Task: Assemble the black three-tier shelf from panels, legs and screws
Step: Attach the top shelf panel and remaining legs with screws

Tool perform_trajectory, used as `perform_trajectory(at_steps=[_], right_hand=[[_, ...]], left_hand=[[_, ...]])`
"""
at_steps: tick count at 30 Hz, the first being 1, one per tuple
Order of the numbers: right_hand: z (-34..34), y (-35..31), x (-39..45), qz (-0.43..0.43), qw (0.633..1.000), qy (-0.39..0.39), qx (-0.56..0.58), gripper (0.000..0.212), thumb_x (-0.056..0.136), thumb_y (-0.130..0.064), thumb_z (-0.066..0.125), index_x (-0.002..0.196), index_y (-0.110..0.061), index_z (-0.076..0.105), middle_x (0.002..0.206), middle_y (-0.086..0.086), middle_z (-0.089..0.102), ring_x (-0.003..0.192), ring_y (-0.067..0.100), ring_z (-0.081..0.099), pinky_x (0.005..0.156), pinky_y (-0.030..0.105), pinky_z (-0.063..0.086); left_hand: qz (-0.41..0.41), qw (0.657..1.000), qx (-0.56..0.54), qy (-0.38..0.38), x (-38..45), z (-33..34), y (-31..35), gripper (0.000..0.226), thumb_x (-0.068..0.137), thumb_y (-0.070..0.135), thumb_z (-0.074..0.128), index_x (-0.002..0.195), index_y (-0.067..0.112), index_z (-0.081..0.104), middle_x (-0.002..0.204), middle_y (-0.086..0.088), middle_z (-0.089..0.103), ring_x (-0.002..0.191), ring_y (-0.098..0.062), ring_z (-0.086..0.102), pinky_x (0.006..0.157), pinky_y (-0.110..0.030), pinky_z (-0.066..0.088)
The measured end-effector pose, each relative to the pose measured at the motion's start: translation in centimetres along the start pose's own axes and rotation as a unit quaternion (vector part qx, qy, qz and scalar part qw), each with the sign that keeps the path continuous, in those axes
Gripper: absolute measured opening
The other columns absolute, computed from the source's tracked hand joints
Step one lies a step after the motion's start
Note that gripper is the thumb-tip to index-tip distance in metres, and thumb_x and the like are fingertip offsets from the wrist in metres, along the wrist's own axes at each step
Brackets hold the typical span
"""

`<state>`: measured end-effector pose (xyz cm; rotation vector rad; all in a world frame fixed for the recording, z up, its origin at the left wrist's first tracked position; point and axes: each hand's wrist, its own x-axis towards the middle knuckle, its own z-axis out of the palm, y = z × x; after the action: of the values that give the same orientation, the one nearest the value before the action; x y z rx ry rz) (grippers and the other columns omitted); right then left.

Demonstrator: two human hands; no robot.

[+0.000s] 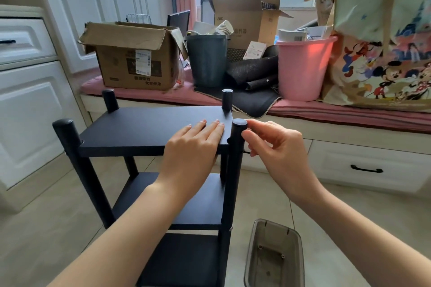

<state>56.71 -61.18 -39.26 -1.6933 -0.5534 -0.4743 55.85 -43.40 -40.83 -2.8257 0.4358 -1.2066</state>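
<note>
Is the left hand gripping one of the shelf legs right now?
No, the left hand lies flat with straight fingers on the top panel, beside the near right leg but not around it.

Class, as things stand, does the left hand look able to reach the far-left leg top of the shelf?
Probably yes: the left hand rests flat on the top panel, holding nothing, and bare panel lies between it and the far-left leg top.

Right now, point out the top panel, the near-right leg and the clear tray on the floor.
top panel [144,126], head view, bare middle of its upper face
near-right leg [239,123], head view, its rounded top cap
clear tray [275,256], head view, its inner floor
</note>
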Motion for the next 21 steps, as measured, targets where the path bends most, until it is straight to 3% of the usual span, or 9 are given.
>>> perform_trajectory(at_steps=[7, 12, 17, 21], right_hand=[[0.4, 0.1, -0.4, -0.038, 0.998, 0.000, -0.059, 0.026, 0.091, -0.009, 0.068, 0.115, -0.014, 0.072, 0.071, -0.013, 0.061, 0.060, 0.003, 0.057, 0.061, 0.009, 0.045], [-0.4, -0.2, -0.7, 0.014, 1.000, -0.016, 0.023, 0.027, 0.094, -0.005, 0.062, 0.109, -0.024, 0.072, 0.075, -0.001, 0.068, 0.064, 0.014, 0.062, 0.066, 0.029, 0.057], [-1.8, 0.4, -2.3, 0.077, 0.993, -0.044, 0.074, 0.027, 0.094, 0.004, 0.057, 0.109, -0.012, 0.073, 0.078, 0.007, 0.074, 0.067, 0.020, 0.068, 0.067, 0.027, 0.058], [-2.8, 0.7, -3.3, 0.098, 0.990, -0.062, 0.085, 0.020, 0.090, 0.003, 0.062, 0.105, -0.006, 0.071, 0.082, 0.010, 0.076, 0.073, 0.025, 0.074, 0.069, 0.027, 0.059]], left_hand=[[-0.002, 0.998, -0.032, 0.047, -0.6, 0.9, 0.0, 0.048, 0.076, 0.003, 0.085, 0.122, 0.009, 0.072, 0.123, -0.006, 0.071, 0.111, -0.030, 0.069, 0.091, -0.045, 0.056], [-0.002, 0.998, -0.036, 0.043, -0.6, 1.0, -0.3, 0.048, 0.079, 0.008, 0.083, 0.125, 0.010, 0.071, 0.126, -0.006, 0.069, 0.114, -0.029, 0.068, 0.094, -0.045, 0.055], [-0.007, 0.998, -0.037, 0.040, -0.6, 1.0, -0.2, 0.049, 0.080, 0.023, 0.083, 0.125, 0.009, 0.071, 0.125, -0.008, 0.069, 0.113, -0.032, 0.068, 0.093, -0.048, 0.055], [-0.008, 0.998, -0.036, 0.048, -0.6, 1.0, -0.2, 0.049, 0.078, 0.021, 0.084, 0.123, 0.008, 0.071, 0.124, -0.009, 0.070, 0.112, -0.032, 0.068, 0.093, -0.048, 0.055]])
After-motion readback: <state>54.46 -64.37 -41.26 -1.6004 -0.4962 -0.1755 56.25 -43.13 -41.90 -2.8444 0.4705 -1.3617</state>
